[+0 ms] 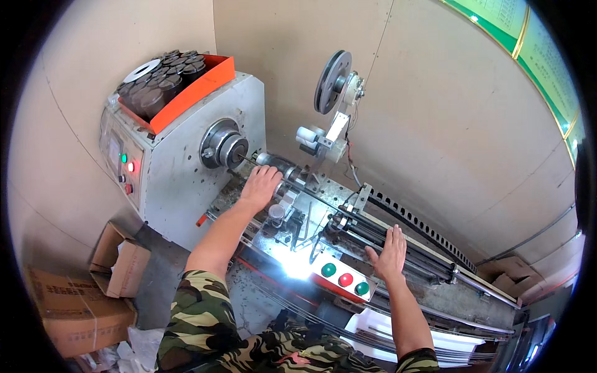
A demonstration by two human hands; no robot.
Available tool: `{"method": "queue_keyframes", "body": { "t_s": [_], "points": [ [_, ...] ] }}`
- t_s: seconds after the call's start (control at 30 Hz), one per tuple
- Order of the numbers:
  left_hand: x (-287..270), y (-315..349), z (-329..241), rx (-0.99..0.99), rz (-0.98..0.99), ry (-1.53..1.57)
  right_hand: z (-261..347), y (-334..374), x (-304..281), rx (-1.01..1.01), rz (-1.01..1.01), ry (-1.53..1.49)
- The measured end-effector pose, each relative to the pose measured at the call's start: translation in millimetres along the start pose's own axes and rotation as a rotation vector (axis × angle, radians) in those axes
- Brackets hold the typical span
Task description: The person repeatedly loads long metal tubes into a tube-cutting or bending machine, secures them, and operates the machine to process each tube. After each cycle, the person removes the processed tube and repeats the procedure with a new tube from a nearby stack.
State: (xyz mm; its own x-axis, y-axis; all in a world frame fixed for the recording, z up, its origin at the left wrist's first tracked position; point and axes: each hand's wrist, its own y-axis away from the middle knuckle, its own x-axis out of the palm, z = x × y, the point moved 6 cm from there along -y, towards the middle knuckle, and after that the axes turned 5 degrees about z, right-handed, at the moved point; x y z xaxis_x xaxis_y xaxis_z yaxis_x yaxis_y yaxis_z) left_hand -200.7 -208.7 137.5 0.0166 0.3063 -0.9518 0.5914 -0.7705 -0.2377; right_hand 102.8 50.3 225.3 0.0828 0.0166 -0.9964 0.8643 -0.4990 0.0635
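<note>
Just right of the grey machine housing (180, 168), the left hand (261, 185) lay palm down over the thin dark rod (320, 199), its fingers close together and bent; whether they pinched the rod or only rested on it could not be told, as the back of the hand hid the grip. That single rod ran out from the one round chuck (216, 144) on the housing's right face, passed under the left hand and sloped away from the housing. Farther from the housing, the right hand (390, 256) was opened flat over the long rails (429, 258), fingers straight and near each other, thumb held apart; whether its palm touched anything beneath could not be made out. Between the right hand and the housing sat one white button panel (337, 275) with three buttons: two green buttons (328, 270) and one red button (346, 279) in the middle. On top of the housing stood one orange tray (193, 93) filled with dark round pieces (171, 81), too crowded to count, and one white ring (142, 70). Well to the housing's right rose one grey reel (331, 87); below the housing, toward the left, were two cardboard boxes (81, 317).
</note>
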Motion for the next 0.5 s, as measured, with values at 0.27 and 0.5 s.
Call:
{"method": "queue_keyframes", "body": {
  "t_s": [0.27, 0.5],
  "points": [
    [-14.8, 10.3, 53.3, -0.130, 0.025, 0.075, 0.0, 17.2, -7.5, -0.032, -0.054, -0.016],
    [-10.6, 1.3, 67.2, -0.142, 0.263, -0.001, -3.7, 31.2, -15.1, -0.050, -0.109, -0.021]
  ]
}}
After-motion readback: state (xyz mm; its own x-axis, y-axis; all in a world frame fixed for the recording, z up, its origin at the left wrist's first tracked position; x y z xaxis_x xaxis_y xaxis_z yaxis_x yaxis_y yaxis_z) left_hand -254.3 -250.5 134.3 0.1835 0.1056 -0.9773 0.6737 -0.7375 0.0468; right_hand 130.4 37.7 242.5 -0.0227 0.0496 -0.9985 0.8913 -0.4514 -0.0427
